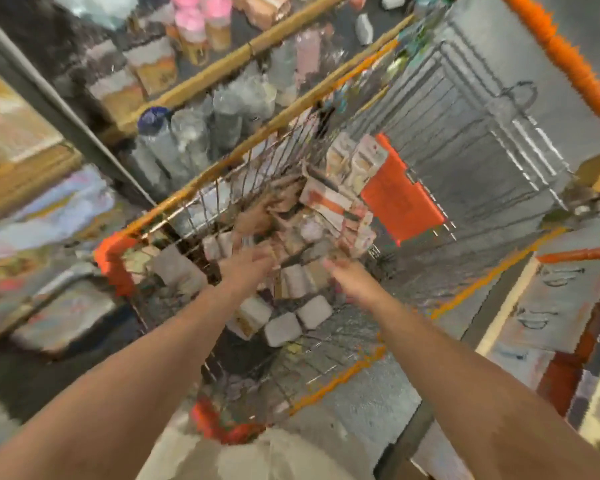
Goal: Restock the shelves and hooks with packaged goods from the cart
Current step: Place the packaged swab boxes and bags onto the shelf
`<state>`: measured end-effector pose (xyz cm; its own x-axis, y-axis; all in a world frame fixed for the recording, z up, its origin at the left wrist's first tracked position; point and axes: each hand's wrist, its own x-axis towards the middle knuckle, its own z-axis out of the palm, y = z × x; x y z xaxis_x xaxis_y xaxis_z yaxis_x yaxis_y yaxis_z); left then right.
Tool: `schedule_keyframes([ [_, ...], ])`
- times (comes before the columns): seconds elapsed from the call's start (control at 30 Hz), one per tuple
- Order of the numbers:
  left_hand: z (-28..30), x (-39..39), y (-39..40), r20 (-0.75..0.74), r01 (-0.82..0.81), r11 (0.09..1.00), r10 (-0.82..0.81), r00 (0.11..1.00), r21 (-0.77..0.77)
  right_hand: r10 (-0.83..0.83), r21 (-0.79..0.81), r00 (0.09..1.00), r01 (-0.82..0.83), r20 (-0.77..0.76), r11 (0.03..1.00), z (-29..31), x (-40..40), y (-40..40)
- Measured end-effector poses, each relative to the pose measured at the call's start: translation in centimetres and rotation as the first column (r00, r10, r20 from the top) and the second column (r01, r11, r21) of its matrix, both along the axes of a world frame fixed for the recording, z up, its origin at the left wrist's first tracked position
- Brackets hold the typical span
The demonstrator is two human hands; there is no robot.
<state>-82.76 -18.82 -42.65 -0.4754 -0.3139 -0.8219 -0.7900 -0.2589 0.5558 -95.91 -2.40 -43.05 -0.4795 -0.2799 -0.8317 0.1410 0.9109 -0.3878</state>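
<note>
Over the cart (174,216), left hand (246,268), right hand (347,275), packaged goods (340,209) blurred

The wire cart (174,216) has orange corners and leans across the view. Inside lies a heap of flat packs (340,209) with orange and cream colours. Small white packs (283,329) sit lower down. All is blurry.

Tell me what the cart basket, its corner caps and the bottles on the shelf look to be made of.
Cart basket: thin metal wire, judging by the open grid of slim bars; motion blur hides the finish.
Corner caps: probably moulded plastic, solid matt orange and chunky at the corner.
Bottles on the shelf: likely clear plastic, see-through bodies; one carries a dark blue cap.
</note>
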Motion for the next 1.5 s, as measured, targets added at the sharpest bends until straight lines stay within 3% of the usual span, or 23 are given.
schedule_keyframes([
  [0.07,-1.7,0.8,1.4,0.065,-0.139,0.989,0.135,0.989,0.052,0.062,0.049,0.995,-0.066,0.076,0.997,-2.1,-0.1,-0.4],
  [0.27,-6.6,3.5,2.6,0.215,-0.339,0.935,0.312,0.925,0.105,0.238,0.137,0.947,-0.27,0.215,0.953,-8.7,0.7,-2.2],
  [0.4,-8.5,4.0,1.8,0.282,-0.444,0.889,0.401,0.872,0.109,0.024,0.087,0.985,-0.039,0.168,0.995,-13.6,0.5,-2.6],
  [0.57,-9.0,4.0,0.1,0.202,-0.559,0.822,0.533,0.822,0.105,0.03,0.235,0.998,-0.041,0.049,0.971,-19.2,0.4,-4.2],
  [0.7,-9.1,4.4,0.0,0.166,-0.532,0.84,0.513,0.843,0.105,0.117,0.259,0.993,-0.118,0.021,0.959,-20.5,0.9,-4.4],
  [0.87,-8.5,4.1,0.3,0.111,-0.451,0.888,0.441,0.891,0.09,0.018,0.084,0.997,-0.024,0.069,0.996,-17.5,-0.5,-3.4],
  [0.93,-8.2,4.0,0.5,0.077,-0.371,0.927,0.366,0.928,0.063,-0.07,-0.024,0.977,0.076,0.199,0.997,-14.9,-1.5,-2.7],
  [1.03,-8.1,3.1,1.3,0.031,-0.264,0.955,0.262,0.965,0.138,0.075,-0.197,0.908,0.009,0.411,0.98,-10.3,-2.2,-2.6],
  [1.2,-9.3,2.3,2.1,0.074,-0.229,0.932,0.216,0.973,0.28,0.138,-0.23,0.86,-0.024,0.491,0.973,-8.7,-2.3,-3.4],
  [1.3,-10.6,3.1,2.1,0.154,-0.402,0.859,0.372,0.915,0.316,-0.006,-0.11,0.907,0.057,0.422,0.992,-11.3,-3.2,-2.7],
  [1.37,-11.2,3.7,2.0,0.219,-0.524,0.805,0.478,0.851,0.279,-0.062,0.009,0.971,0.061,0.231,0.998,-13.0,-4.1,-2.2],
  [1.43,-11.9,4.1,2.2,0.244,-0.588,0.775,0.539,0.806,0.231,0.001,0.127,0.998,-0.009,0.064,0.992,-14.9,-5.1,-1.4],
  [1.5,-12.5,4.4,2.6,0.232,-0.589,0.79,0.549,0.803,0.171,0.14,0.204,0.99,-0.137,0.0,0.969,-16.8,-5.8,-0.7],
])
